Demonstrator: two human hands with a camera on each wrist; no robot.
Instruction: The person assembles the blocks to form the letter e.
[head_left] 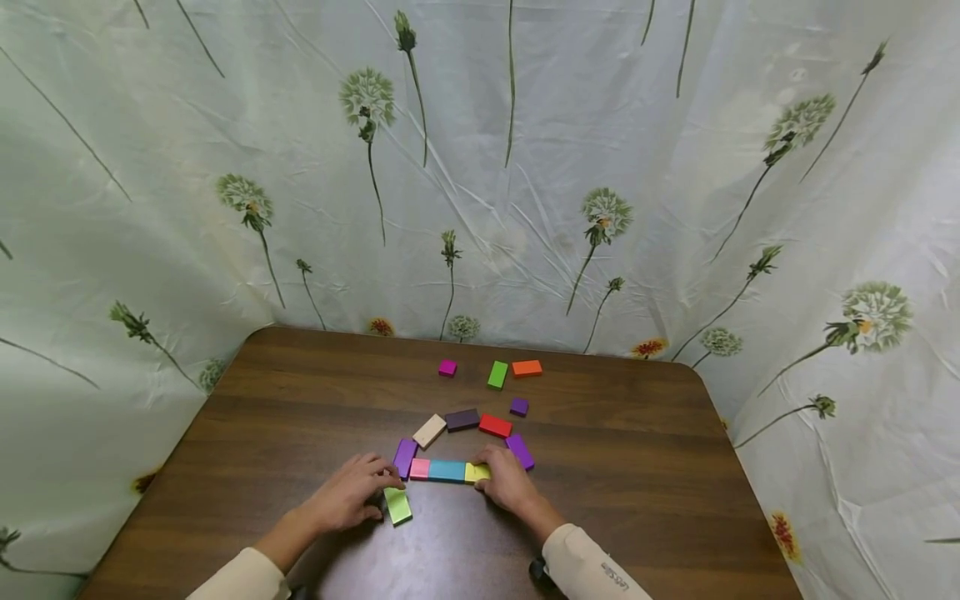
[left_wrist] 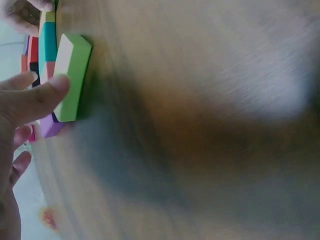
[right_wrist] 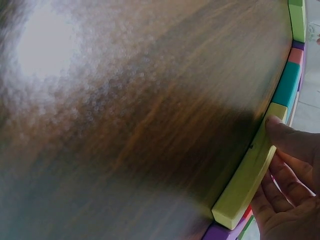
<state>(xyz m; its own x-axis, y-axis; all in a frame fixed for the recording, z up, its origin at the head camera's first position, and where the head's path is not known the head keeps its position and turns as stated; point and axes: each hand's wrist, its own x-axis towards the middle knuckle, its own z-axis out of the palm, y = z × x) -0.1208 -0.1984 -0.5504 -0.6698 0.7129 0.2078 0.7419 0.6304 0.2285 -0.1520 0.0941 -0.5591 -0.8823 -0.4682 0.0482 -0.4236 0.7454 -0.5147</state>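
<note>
My right hand [head_left: 506, 483] pinches a yellow block [right_wrist: 250, 170], thumb on its near side and fingers behind it. The yellow block ends a straight row with a blue block [head_left: 447, 472] and a pink block [head_left: 420, 469]. My left hand [head_left: 351, 493] is at a light green block [head_left: 398, 507], which lies angled in front of the row's left end. Its thumb [left_wrist: 42, 100] overlaps the green block in the left wrist view, and the fingers are spread loosely. A purple block [head_left: 405, 458] lies just beyond the left fingertips.
An arch of a cream block [head_left: 430, 431], a black block [head_left: 462, 419], a red block [head_left: 496, 425] and a purple block [head_left: 520, 451] curves behind the row. Farther back lie magenta [head_left: 447, 367], green [head_left: 497, 375], orange [head_left: 527, 367] and small purple [head_left: 519, 407] blocks. A flowered curtain [head_left: 487, 183] borders the wooden table [head_left: 637, 467].
</note>
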